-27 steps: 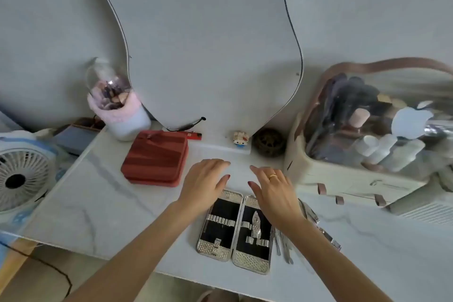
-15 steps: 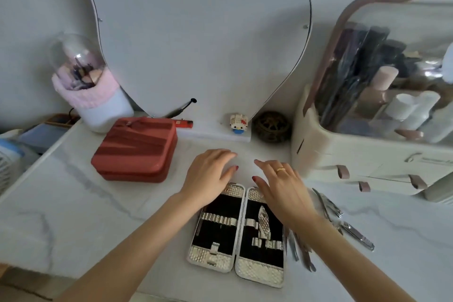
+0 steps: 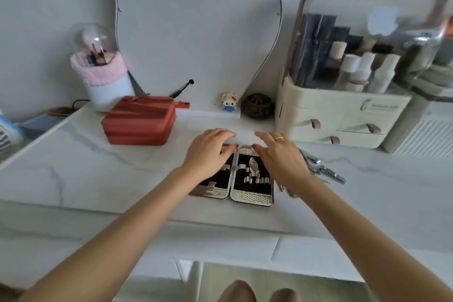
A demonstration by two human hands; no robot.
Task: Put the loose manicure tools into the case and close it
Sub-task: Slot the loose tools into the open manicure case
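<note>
The manicure case (image 3: 252,182) lies open flat on the white marble table (image 3: 73,169), with black lining, metal holder loops and silver textured ends. One small metal tool sits in its right half. My left hand (image 3: 208,152) rests palm down over the left half, fingers spread, holding nothing. My right hand (image 3: 279,154), with a gold ring, hovers over the right half's far edge, fingers apart and empty. Several loose metal manicure tools (image 3: 323,170) lie on the table just right of the case, partly hidden by my right wrist.
A red zip case (image 3: 139,120) stands left of the hands. Behind are a mirror (image 3: 196,19), a pink-and-white brush holder (image 3: 103,73), a small figurine (image 3: 229,102) and a dark round ball (image 3: 257,105). A cream cosmetics organiser (image 3: 343,115) fills the right.
The view has tilted downward and shifted, so the table's front edge now shows. Both hands stay over the open case's far end in nearly the same pose.
</note>
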